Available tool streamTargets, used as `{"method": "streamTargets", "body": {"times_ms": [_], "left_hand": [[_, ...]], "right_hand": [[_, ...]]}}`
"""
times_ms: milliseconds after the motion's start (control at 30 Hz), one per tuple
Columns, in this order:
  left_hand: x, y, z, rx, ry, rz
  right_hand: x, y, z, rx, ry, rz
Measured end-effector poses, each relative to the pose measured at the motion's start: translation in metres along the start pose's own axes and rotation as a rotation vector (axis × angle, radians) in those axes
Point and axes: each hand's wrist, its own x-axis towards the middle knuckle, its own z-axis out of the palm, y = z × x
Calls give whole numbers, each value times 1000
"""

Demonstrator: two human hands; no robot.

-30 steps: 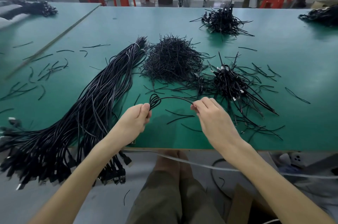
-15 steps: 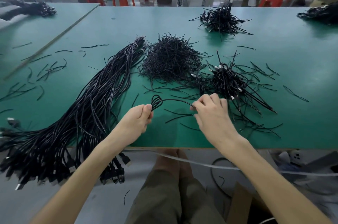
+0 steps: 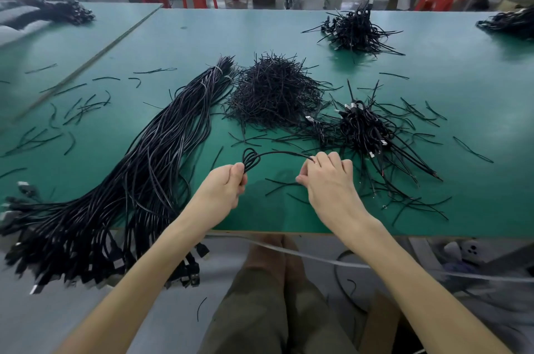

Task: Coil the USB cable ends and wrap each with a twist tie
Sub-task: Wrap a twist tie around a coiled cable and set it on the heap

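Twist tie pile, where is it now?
Head view: the twist tie pile sits mid-table, right of the long cable bundle, left of the coiled cables.

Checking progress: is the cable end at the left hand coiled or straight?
Coiled: several small loops stand above the left hand, which pinches them; the cable arcs on to the right hand.
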Motion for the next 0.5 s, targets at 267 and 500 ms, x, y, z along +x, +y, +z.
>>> {"method": "streamTargets", "body": {"times_ms": [267, 500], "left_hand": [[1, -3, 0, -13, 38, -5], [-3, -3, 1, -37, 20, 0]], "right_hand": [[-4, -1, -3, 199, -103, 73], [-2, -7, -4, 147, -102, 87]]}}
